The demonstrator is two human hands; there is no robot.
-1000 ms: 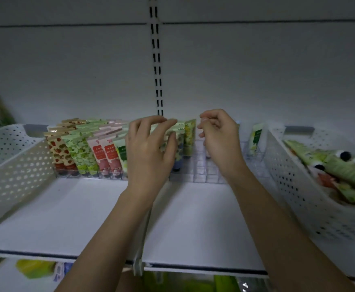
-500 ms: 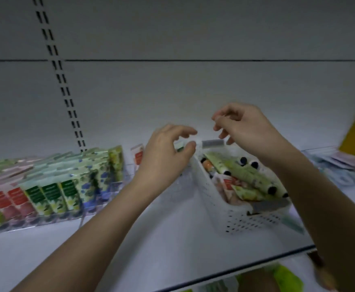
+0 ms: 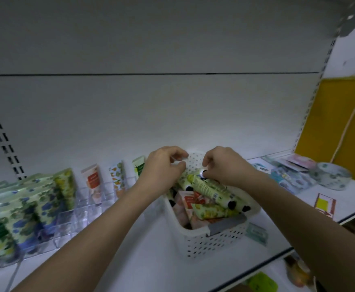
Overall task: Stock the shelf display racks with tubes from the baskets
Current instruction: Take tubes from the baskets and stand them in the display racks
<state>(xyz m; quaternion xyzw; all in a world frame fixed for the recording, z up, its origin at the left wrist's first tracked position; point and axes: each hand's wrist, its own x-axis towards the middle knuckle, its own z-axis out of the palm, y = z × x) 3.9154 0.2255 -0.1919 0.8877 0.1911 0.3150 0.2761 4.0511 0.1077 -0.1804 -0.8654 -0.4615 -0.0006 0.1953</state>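
A white perforated basket [image 3: 214, 239] stands on the shelf, filled with several green, red and pink tubes. My right hand [image 3: 229, 169] is over its back end, fingertips pinched on the cap end of a pale green tube [image 3: 210, 187] that lies on top. My left hand [image 3: 164, 171] hovers at the basket's back left corner with curled, parted fingers and holds nothing that I can see. To the left a clear display rack [image 3: 71, 218] holds rows of standing tubes [image 3: 24, 207]; its right slots hold single tubes [image 3: 93, 182].
Flat packets [image 3: 288, 175] and a patterned tape roll [image 3: 330, 175] lie on the shelf to the right, with a yellow card [image 3: 324, 204] near the shelf's front edge. A yellow panel [image 3: 330, 123] closes the right end. A slotted upright [image 3: 1, 140] runs up the back wall at left.
My view has swung right from the rack to the basket. Both hands left the rack, moved over the basket and dropped; my right hand has closed on a green tube's cap end.
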